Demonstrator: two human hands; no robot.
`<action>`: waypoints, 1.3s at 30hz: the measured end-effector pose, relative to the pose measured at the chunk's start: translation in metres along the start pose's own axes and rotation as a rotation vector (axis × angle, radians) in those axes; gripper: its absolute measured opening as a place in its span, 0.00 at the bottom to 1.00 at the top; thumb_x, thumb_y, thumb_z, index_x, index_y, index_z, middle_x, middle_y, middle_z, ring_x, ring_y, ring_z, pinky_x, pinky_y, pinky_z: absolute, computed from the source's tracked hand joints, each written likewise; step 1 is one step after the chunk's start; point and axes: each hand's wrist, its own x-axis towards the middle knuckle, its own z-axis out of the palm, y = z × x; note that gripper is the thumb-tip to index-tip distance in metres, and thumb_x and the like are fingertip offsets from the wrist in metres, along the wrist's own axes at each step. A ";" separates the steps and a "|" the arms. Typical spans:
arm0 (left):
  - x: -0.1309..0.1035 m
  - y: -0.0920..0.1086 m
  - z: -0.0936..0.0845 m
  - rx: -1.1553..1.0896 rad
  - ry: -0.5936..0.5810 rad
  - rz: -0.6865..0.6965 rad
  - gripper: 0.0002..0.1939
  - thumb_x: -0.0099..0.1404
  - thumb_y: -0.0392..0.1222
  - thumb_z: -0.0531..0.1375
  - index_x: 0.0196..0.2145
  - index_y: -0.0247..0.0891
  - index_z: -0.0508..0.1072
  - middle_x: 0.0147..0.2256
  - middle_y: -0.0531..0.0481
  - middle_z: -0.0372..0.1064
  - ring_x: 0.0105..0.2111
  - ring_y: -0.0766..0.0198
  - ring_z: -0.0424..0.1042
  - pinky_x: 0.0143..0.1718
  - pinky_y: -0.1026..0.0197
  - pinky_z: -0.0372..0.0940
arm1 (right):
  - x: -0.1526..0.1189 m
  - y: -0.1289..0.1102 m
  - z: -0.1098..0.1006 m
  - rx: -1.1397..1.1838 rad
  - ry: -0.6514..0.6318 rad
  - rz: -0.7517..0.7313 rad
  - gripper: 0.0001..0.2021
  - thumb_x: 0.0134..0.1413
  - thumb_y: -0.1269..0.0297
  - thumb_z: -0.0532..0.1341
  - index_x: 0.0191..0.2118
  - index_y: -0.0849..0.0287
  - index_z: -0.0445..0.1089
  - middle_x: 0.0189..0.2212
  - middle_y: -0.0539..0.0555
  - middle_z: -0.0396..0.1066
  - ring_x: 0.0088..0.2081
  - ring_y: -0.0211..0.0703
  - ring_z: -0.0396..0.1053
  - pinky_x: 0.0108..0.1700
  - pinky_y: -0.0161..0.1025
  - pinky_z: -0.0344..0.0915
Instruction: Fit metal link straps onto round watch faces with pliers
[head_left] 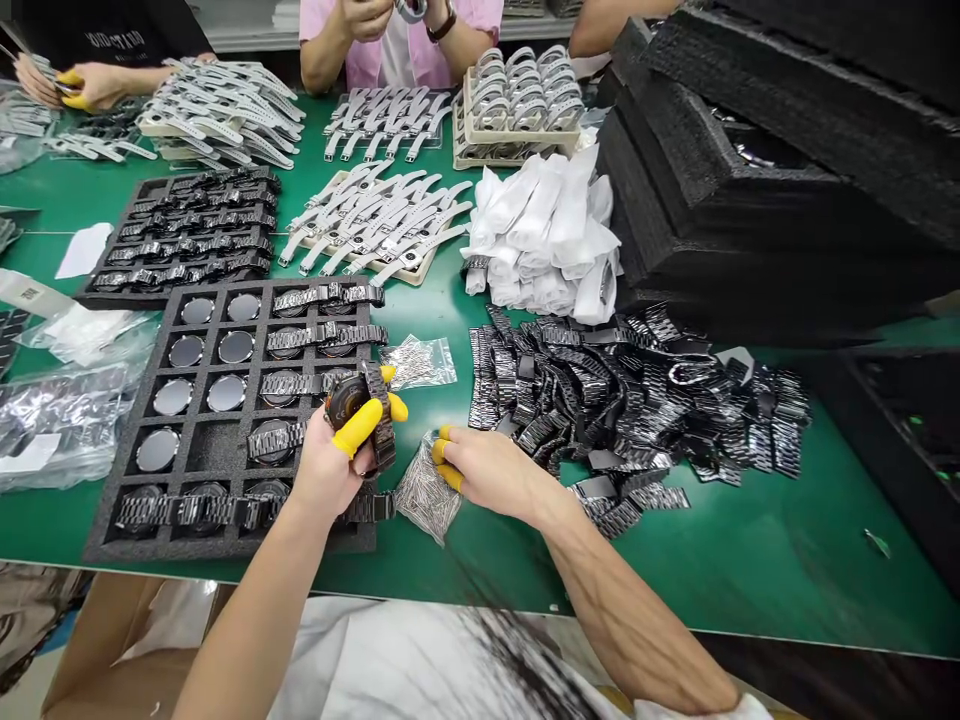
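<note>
Fitting the watch (347, 403) with a black strap (382, 425) appears underway, the left hand (337, 455) grasping both over the foam tray's (211, 444) right edge, the right hand (491, 468) at the bag of pins (429, 502), its grip unclear; the next move probably requires isolating one.

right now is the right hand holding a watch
No, the left hand holds the watch; the right hand is at the bag of metal pins.

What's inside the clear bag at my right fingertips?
Many thin metal pins show through the clear bag. The right hand covers part of its upper right side, so whatever lies behind there, or deeper among the pins, can't be seen.
</note>
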 end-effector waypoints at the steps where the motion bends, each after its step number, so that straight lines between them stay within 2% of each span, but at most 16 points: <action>1: 0.000 -0.001 -0.001 0.007 0.007 0.001 0.21 0.53 0.50 0.78 0.34 0.38 0.75 0.22 0.60 0.69 0.13 0.79 0.51 0.14 0.71 0.51 | 0.000 0.000 0.000 -0.012 0.004 -0.008 0.10 0.73 0.67 0.55 0.41 0.59 0.74 0.39 0.56 0.73 0.36 0.45 0.72 0.33 0.40 0.56; 6: 0.000 -0.003 -0.004 0.044 0.002 0.003 0.21 0.54 0.52 0.77 0.36 0.37 0.76 0.26 0.56 0.75 0.14 0.79 0.52 0.14 0.71 0.50 | -0.003 0.005 -0.005 0.020 0.007 -0.022 0.06 0.67 0.70 0.58 0.38 0.58 0.72 0.37 0.55 0.73 0.34 0.43 0.70 0.33 0.40 0.54; 11: 0.000 0.000 -0.001 0.040 -0.009 -0.021 0.27 0.52 0.53 0.79 0.44 0.36 0.79 0.31 0.52 0.79 0.14 0.81 0.53 0.15 0.71 0.53 | -0.007 0.005 -0.016 0.116 -0.021 -0.012 0.05 0.63 0.74 0.60 0.36 0.58 0.70 0.35 0.53 0.73 0.32 0.41 0.68 0.34 0.39 0.55; 17: -0.001 0.001 0.002 0.068 -0.032 -0.017 0.26 0.52 0.50 0.79 0.44 0.35 0.80 0.31 0.50 0.79 0.15 0.80 0.53 0.14 0.72 0.50 | -0.014 0.012 -0.020 0.169 -0.003 -0.051 0.08 0.70 0.72 0.57 0.37 0.59 0.71 0.37 0.57 0.74 0.37 0.46 0.71 0.39 0.41 0.61; 21: -0.001 0.002 0.002 0.090 -0.072 -0.019 0.27 0.56 0.50 0.77 0.49 0.36 0.79 0.34 0.49 0.79 0.15 0.80 0.52 0.14 0.72 0.49 | -0.019 0.021 -0.021 0.203 0.047 -0.044 0.09 0.69 0.76 0.57 0.35 0.58 0.68 0.37 0.58 0.72 0.39 0.48 0.68 0.41 0.42 0.63; 23: -0.001 0.000 0.001 0.128 -0.096 -0.010 0.26 0.58 0.51 0.76 0.50 0.38 0.78 0.35 0.50 0.79 0.15 0.80 0.52 0.13 0.72 0.48 | -0.021 0.024 -0.023 0.293 0.088 -0.078 0.09 0.69 0.74 0.56 0.35 0.57 0.66 0.36 0.57 0.71 0.37 0.47 0.67 0.40 0.43 0.64; 25: -0.001 -0.005 0.000 0.233 -0.115 0.012 0.24 0.61 0.50 0.74 0.50 0.39 0.78 0.37 0.49 0.79 0.17 0.77 0.57 0.14 0.71 0.53 | -0.021 0.022 -0.025 0.461 0.140 -0.128 0.08 0.71 0.70 0.55 0.36 0.56 0.64 0.35 0.56 0.70 0.35 0.45 0.66 0.39 0.43 0.65; 27: -0.001 -0.013 -0.002 0.410 -0.139 0.082 0.21 0.64 0.46 0.71 0.53 0.40 0.77 0.40 0.47 0.79 0.24 0.71 0.69 0.22 0.69 0.65 | -0.021 0.016 -0.025 0.687 0.193 -0.155 0.08 0.74 0.65 0.53 0.38 0.55 0.64 0.35 0.54 0.71 0.34 0.44 0.67 0.38 0.43 0.66; 28: 0.000 -0.017 -0.004 0.514 -0.157 0.139 0.20 0.65 0.42 0.70 0.54 0.40 0.76 0.43 0.46 0.79 0.30 0.67 0.75 0.29 0.66 0.71 | -0.020 0.012 -0.024 0.807 0.228 -0.159 0.09 0.75 0.62 0.53 0.39 0.54 0.64 0.35 0.54 0.72 0.34 0.44 0.68 0.38 0.43 0.66; 29: 0.000 -0.021 -0.005 0.620 -0.183 0.203 0.22 0.65 0.39 0.69 0.56 0.41 0.76 0.46 0.45 0.79 0.36 0.63 0.78 0.38 0.62 0.75 | -0.020 0.008 -0.022 0.917 0.271 -0.160 0.09 0.75 0.60 0.53 0.40 0.54 0.64 0.34 0.53 0.73 0.34 0.44 0.69 0.37 0.42 0.67; 31: 0.000 -0.028 -0.008 0.811 -0.245 0.307 0.27 0.64 0.34 0.67 0.60 0.43 0.74 0.50 0.44 0.78 0.46 0.57 0.79 0.51 0.55 0.75 | -0.017 0.000 -0.019 1.048 0.355 -0.169 0.11 0.76 0.55 0.53 0.40 0.53 0.63 0.34 0.53 0.74 0.34 0.43 0.71 0.35 0.40 0.68; 33: 0.000 -0.031 -0.009 0.924 -0.283 0.353 0.30 0.63 0.32 0.67 0.62 0.44 0.73 0.52 0.44 0.78 0.49 0.55 0.78 0.55 0.52 0.73 | -0.015 -0.005 -0.015 1.009 0.395 -0.159 0.11 0.74 0.55 0.54 0.38 0.53 0.63 0.34 0.52 0.74 0.33 0.42 0.72 0.34 0.39 0.67; 36: -0.001 -0.030 -0.010 0.939 -0.273 0.346 0.28 0.65 0.34 0.66 0.62 0.42 0.72 0.51 0.44 0.78 0.48 0.54 0.79 0.53 0.52 0.74 | -0.012 -0.008 -0.014 0.767 0.395 -0.112 0.08 0.72 0.60 0.56 0.38 0.53 0.63 0.30 0.50 0.73 0.28 0.40 0.68 0.31 0.37 0.64; 39: -0.002 -0.027 -0.008 0.949 -0.274 0.329 0.27 0.66 0.35 0.66 0.62 0.42 0.72 0.52 0.44 0.78 0.48 0.54 0.79 0.54 0.52 0.74 | -0.011 -0.010 -0.014 0.535 0.458 -0.140 0.07 0.68 0.67 0.57 0.35 0.53 0.62 0.27 0.49 0.70 0.27 0.40 0.65 0.30 0.38 0.61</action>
